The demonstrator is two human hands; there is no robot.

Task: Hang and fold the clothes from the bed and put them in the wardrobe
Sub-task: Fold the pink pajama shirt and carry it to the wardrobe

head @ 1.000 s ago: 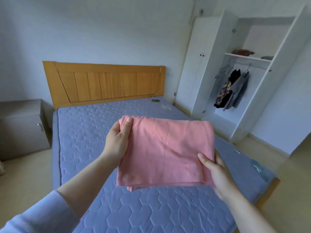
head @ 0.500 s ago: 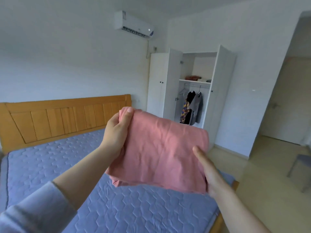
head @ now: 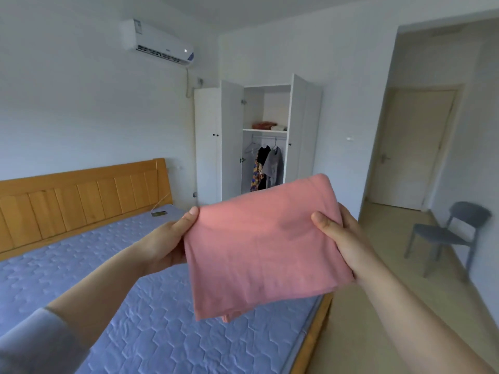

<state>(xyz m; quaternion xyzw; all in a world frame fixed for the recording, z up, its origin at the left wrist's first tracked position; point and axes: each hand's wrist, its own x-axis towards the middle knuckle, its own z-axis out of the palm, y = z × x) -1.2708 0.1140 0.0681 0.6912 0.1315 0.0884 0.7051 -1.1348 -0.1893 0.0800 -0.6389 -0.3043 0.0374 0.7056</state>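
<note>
A folded pink garment (head: 259, 247) is held up flat in front of me, above the bed's right side. My left hand (head: 164, 241) pinches its left edge and my right hand (head: 340, 238) grips its right edge, thumbs on top. The bed (head: 81, 265) has a bare blue quilted mattress and a wooden headboard. The white wardrobe (head: 232, 141) stands open at the back; folded clothes (head: 267, 126) lie on its upper shelf and two garments (head: 267, 168) hang from the rail below.
A phone with a cable (head: 159, 213) lies on the mattress by the headboard. A grey chair (head: 445, 233) stands on the right, near a closed door (head: 410, 149). Pale floor runs between the bed's right edge and the chair. An air conditioner (head: 158, 43) is mounted high.
My view has swung right and up, bringing the wardrobe to the middle, then the door and chair into sight. Both hands keep the pink garment and carry it rightward off the bed's middle.
</note>
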